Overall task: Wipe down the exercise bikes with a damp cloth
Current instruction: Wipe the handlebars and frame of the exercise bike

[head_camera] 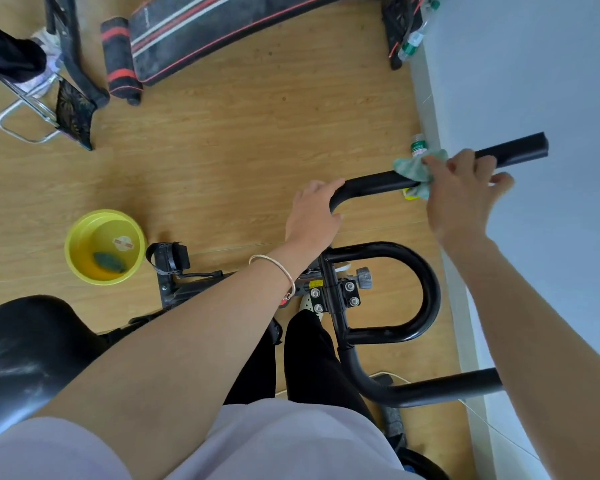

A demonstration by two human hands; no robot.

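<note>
Step in hand: wiping the upper handlebar [371, 183] of the exercise bike [333, 296]. The right grip [461, 192], at 2 o'clock, is closed round the green cloth [413, 166] and presses it on the bar. The left grip [314, 216], near centre, curls over the bar's bend, probably to steady it. A yellow basin [69, 247] sits on the floor [239, 133] at 9 o'clock with a spare cloth [110, 262] in the water. Next, likely: slide the cloth outward to the bar end with firm pressure, then do the lower bar [447, 386] at 5 o'clock.

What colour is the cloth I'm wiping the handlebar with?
Pale green: the cloth, held by the right hand on the black handlebar, shows in the head view.
</note>
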